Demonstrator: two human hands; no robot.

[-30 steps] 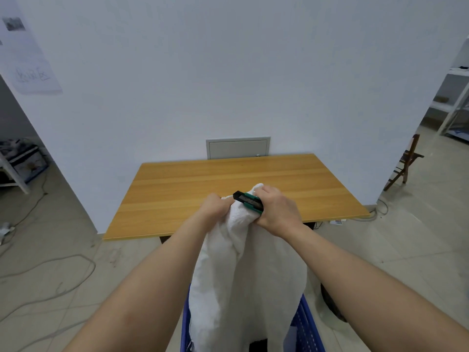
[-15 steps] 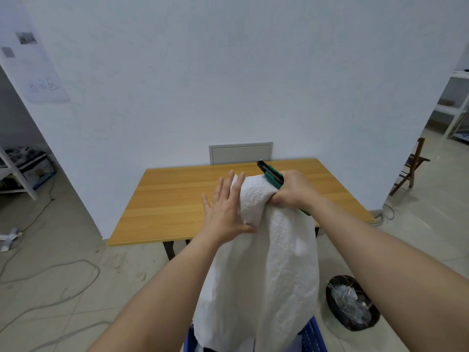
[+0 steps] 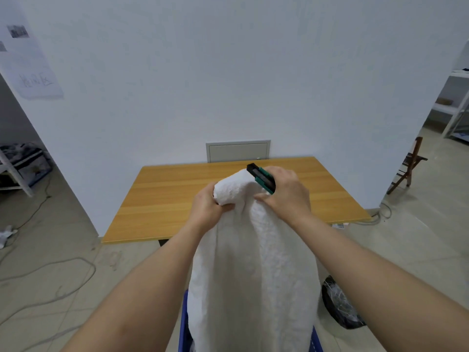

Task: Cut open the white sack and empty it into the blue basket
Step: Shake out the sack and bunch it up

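Left hand (image 3: pixel 206 207) now gripping sack (image 3: pixel 253 262) top

Grey tiled floor (image 3: pixel 418 240) carries wooden table (image 3: pixel 177 199), blue basket (image 3: pixel 183 331), loose cables (image 3: pixel 50 265).

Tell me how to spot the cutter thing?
Find the wooden table, then the white sack held up before it. The cutter pokes from the right hand at the sack's top, the only green-and-black thing there.
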